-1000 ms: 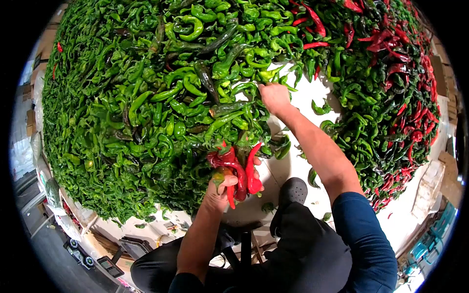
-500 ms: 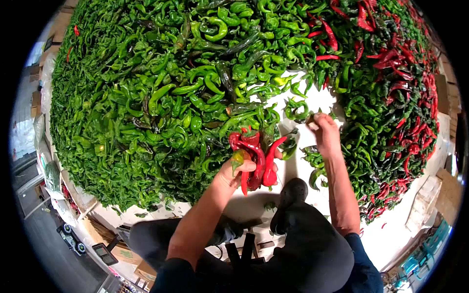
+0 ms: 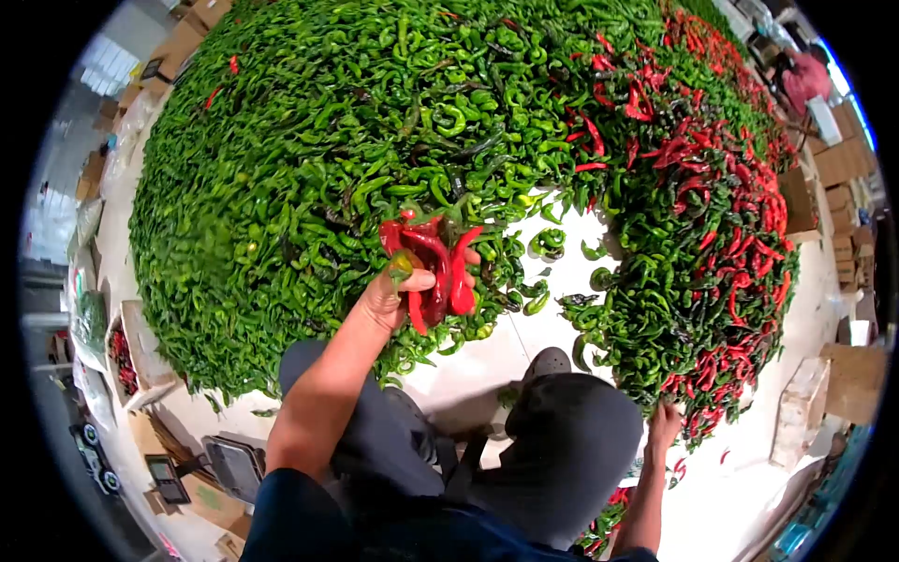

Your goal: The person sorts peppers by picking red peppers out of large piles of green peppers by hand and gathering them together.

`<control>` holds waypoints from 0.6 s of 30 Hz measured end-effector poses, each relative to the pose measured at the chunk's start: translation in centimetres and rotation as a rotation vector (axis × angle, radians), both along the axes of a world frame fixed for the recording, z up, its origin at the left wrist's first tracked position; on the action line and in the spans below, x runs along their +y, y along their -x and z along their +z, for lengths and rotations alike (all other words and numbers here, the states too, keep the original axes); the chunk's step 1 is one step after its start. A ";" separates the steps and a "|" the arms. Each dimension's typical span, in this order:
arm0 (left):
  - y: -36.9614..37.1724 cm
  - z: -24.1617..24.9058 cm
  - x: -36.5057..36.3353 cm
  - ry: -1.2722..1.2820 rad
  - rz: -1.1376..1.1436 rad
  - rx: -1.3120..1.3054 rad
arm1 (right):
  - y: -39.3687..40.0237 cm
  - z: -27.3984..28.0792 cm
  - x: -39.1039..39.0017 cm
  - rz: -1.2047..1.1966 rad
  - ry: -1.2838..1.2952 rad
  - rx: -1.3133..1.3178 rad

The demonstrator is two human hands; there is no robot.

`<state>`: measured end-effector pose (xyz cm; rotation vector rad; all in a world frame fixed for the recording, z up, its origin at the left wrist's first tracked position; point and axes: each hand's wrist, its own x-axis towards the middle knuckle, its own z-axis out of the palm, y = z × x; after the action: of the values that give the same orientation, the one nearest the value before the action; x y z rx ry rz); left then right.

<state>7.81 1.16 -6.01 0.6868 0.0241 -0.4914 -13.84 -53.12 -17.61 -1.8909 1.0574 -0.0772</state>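
A bunch of several red chili peppers [image 3: 434,267] is gripped in my left hand [image 3: 386,295], raised above the big heap of green peppers [image 3: 309,178]. A yellow-green pepper [image 3: 400,265] pokes out beside the thumb of that hand. Low on the right, my right hand [image 3: 666,424] is at the lower edge of the mixed red and green pile [image 3: 693,375]. Its fingers look bunched together, and what they hold, if anything, is too small to make out.
Between the two piles lies a strip of white floor [image 3: 562,225] with a few loose green peppers. Beside my right leg, red and green peppers [image 3: 609,520] show partly. Cardboard boxes [image 3: 857,379] stand at the right, and a person in a pink top [image 3: 807,80] is far right.
My right hand has gone from the white strip down to the right pile's lower edge. My left hand, still holding the red peppers, has shifted left. The view has also tilted.
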 end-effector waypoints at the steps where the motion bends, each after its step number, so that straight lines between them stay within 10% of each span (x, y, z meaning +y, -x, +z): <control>1: 1.4 1.0 0.3 0.002 0.040 -0.019 | 5.3 0.3 -3.3 0.042 0.073 -0.026; 8: 10.0 6.7 3.6 0.067 0.241 -0.178 | 36.9 -3.4 -13.9 0.022 0.819 0.476; 12: 13.5 9.4 6.7 0.118 0.347 -0.280 | 35.8 -2.8 -8.5 -0.006 0.630 0.665; 18: 17.8 9.1 12.5 0.198 0.566 -0.401 | 24.1 -0.9 -8.8 0.070 0.291 0.246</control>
<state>-10.03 13.68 3.11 0.5428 -0.2006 0.1906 -37.91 -61.88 -18.52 -2.2421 1.1933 0.0464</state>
